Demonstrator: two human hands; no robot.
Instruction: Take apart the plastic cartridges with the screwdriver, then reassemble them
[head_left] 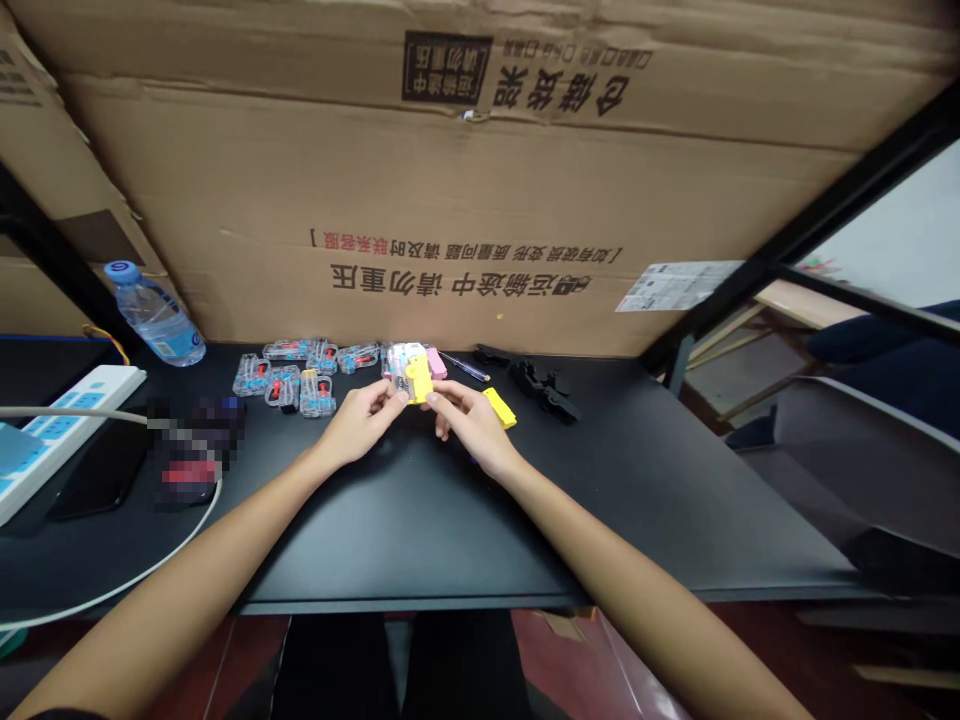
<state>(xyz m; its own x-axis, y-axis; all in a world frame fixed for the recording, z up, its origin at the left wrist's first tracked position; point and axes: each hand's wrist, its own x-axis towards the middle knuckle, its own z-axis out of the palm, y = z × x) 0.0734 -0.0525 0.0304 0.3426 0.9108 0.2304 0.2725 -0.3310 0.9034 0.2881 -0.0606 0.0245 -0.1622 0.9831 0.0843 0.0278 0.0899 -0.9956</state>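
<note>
Left hand (360,422) and right hand (469,425) both had a small clear plastic pack (397,372) raised just off a black desk (420,530). A yellow plastic part (421,381) sat on the pack's right side. Left fingers (391,393) were closed in a pinch on the pack's lower left edge. Right fingers (444,395) were curled in, with the thumb reaching toward the yellow part. They looked to be grasping it, but the exact contact was hard to tell at this size.

Handling, my read: light, stiff shell, probably slick and possibly brittle at thin edges. Best hold is a thumb-and-finger pinch on the pack's edges, with the yellow part kept clear of any squeeze. Contents were too small to identify.

Around the pack:
- Just behind: a pink piece (436,362).
- Right of that: a small screwdriver (465,367), then black plastic parts (544,390).
- Right, near: a loose yellow piece (500,407), just beside the right hand. Contact unclear.
- Left: a cluster of clear packs with red and blue parts (285,380).
- Further left: a water bottle (154,313) lying on its side and a white power strip (67,430).
- Behind everything: a cardboard carton (450,200), with printed Chinese text.
</note>
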